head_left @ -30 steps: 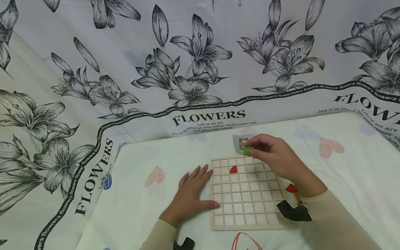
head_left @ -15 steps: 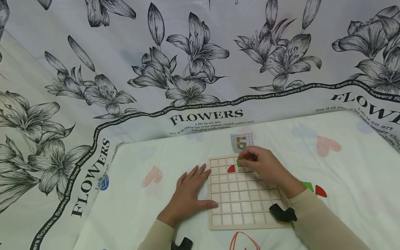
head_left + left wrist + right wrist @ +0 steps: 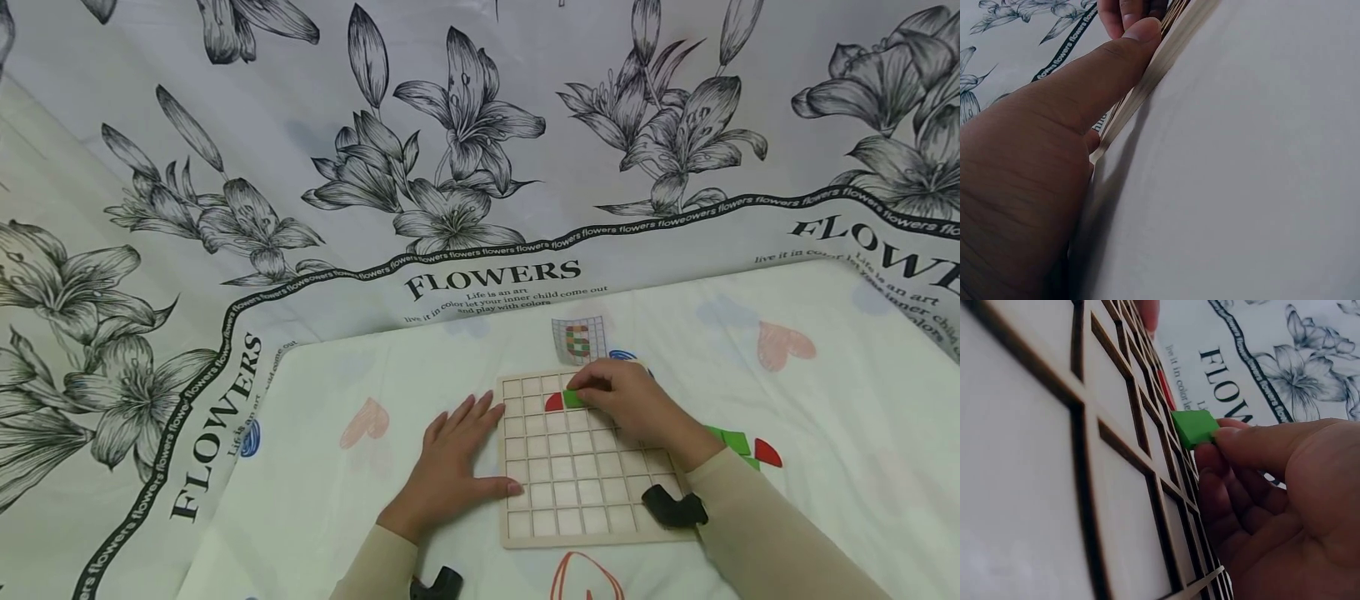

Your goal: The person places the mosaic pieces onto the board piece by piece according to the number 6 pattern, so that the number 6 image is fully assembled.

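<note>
A wooden grid board [image 3: 566,497] lies on the cloth, split into small square cells. My left hand [image 3: 457,471] has its fingers spread along the board's left edge, with the thumb [image 3: 1122,53] over the rim. In an upper cell sits a red quarter-circle tile [image 3: 553,402]. My right hand [image 3: 637,408] pinches a green square tile [image 3: 1194,428] between thumb and fingers, just right of the red one. In the right wrist view the green tile stands tilted at the grid. Whether it is fully seated I cannot tell.
Behind the board lies a gridded paper card [image 3: 579,339] with a coloured pattern. Several loose green tiles [image 3: 733,439] and a red quarter-circle piece [image 3: 767,452] lie right of the board, partly behind the right forearm. A black wrist device [image 3: 675,507] overhangs the board's lower right.
My right hand has carried the green tile from above the board's far edge down to the cell beside the red tile. Loose tiles at the right came into view. My left hand stays put.
</note>
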{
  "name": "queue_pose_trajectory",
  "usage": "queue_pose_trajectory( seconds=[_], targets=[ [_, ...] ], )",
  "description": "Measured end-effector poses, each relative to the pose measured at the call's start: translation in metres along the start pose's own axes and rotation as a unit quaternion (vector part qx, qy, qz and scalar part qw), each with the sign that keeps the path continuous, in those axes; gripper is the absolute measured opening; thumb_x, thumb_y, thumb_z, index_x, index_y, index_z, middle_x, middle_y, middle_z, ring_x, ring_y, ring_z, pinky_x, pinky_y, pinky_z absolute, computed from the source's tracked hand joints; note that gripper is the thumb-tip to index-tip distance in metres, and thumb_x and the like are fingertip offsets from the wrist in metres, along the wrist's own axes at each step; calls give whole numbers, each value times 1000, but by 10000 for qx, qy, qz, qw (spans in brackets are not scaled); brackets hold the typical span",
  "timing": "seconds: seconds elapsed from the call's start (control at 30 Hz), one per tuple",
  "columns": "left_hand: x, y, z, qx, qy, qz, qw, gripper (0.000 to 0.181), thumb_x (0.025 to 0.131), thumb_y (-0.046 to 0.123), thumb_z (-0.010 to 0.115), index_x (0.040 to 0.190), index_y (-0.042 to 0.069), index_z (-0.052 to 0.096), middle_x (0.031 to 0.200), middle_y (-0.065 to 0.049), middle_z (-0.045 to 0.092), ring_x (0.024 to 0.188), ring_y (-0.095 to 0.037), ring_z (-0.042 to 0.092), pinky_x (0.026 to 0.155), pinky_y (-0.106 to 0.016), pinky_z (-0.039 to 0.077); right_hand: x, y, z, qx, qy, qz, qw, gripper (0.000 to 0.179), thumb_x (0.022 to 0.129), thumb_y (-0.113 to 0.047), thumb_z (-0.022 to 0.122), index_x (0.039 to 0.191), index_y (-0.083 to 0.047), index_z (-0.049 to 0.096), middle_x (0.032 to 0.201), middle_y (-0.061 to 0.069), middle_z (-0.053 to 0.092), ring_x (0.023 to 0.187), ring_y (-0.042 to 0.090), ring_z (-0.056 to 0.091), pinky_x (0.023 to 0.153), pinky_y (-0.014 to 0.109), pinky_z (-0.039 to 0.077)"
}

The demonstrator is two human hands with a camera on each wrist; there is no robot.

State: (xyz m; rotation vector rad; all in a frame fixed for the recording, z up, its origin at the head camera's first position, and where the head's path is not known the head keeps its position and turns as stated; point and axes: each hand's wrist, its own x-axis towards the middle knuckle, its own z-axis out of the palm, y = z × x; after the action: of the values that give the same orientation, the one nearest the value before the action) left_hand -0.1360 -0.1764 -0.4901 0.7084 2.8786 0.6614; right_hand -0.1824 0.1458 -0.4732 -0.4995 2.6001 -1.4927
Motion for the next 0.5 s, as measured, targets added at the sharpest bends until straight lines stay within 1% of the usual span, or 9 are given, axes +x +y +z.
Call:
queue_pose_trajectory(
  seconds=[0.13, 0.33, 0.5],
  targets=[
    [0, -1, 1, -14, 19, -36, 10000, 114, 81, 89, 69, 172, 30, 37, 178, 14, 21, 164, -11, 9, 127, -50, 3, 1, 1, 1, -45, -54, -134, 9999, 12, 106, -9, 71, 111, -14, 82, 114, -1, 73, 108, 22, 65, 94, 46, 55],
    [1, -3, 3, 32, 49, 20, 10000, 113, 81, 90, 68, 172, 31, 36, 178, 15, 20, 164, -10, 8, 127, -50, 3, 1, -1, 0, -49, -87, -70, 9999, 12, 108, -13, 71, 116, -11, 79, 116, 2, 71, 103, 20, 66, 92, 45, 55],
    [1, -4, 3, 47, 44, 27, 10000, 113, 81, 90, 68, 172, 31, 37, 178, 15, 20, 164, -10, 8, 128, -49, 2, -1, -4, -1, 31, -83, -58, 9999, 14, 109, -16, 70, 117, -10, 78, 117, 1, 71, 104, 20, 65, 93, 47, 54]
  ],
)
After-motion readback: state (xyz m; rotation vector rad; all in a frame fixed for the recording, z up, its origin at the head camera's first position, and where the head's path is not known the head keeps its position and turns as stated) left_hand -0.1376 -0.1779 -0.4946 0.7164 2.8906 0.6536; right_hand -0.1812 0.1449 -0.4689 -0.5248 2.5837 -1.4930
